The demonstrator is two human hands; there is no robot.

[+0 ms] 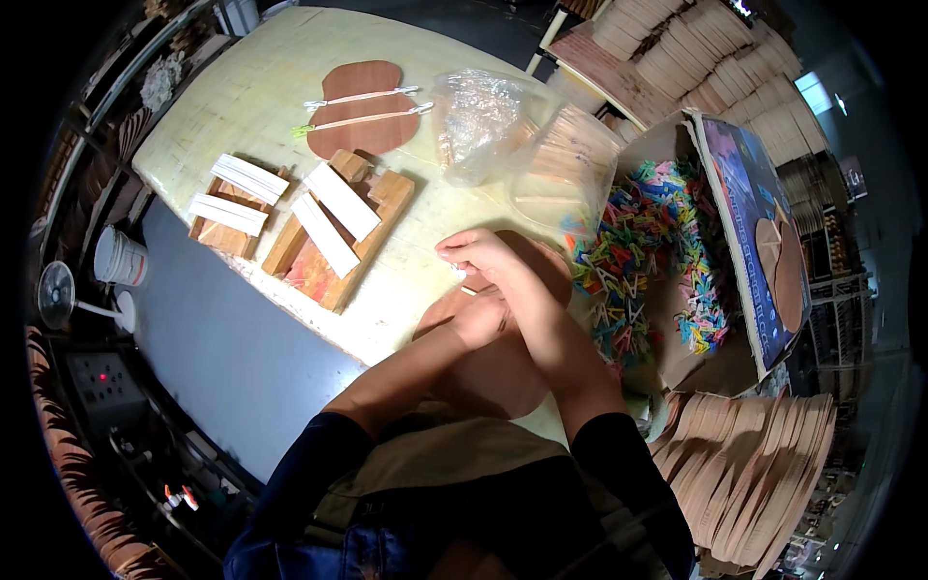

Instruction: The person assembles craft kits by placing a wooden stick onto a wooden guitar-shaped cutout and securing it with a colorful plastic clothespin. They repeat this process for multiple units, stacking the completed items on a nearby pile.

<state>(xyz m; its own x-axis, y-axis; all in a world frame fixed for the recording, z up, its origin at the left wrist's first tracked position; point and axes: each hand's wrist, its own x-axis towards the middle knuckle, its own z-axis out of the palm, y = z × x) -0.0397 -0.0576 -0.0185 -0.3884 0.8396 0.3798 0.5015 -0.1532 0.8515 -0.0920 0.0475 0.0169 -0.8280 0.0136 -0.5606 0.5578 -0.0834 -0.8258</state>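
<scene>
A brown, guitar-shaped wooden plate (498,377) lies at the table's near edge, under both my hands. My right hand (480,253) reaches across to the left over the plate, fingers pinched on a small white piece (458,272), possibly a clip. Below it, my left hand (480,321) rests over the plate's middle. Its fingers are mostly hidden behind my right forearm. A pale strip end (470,290) shows between the hands. Farther off, a similar plate (362,130) carries two pale wooden strips (365,118) with small clips at their ends.
Left of my hands stand two wooden jigs (391,198) (222,238) with white strips (327,235) on them. Clear plastic bags (474,121) lie ahead. At right, an open cardboard box (739,242) holds many coloured clothespins (623,261). Stacked curved wood (744,464) stands below it.
</scene>
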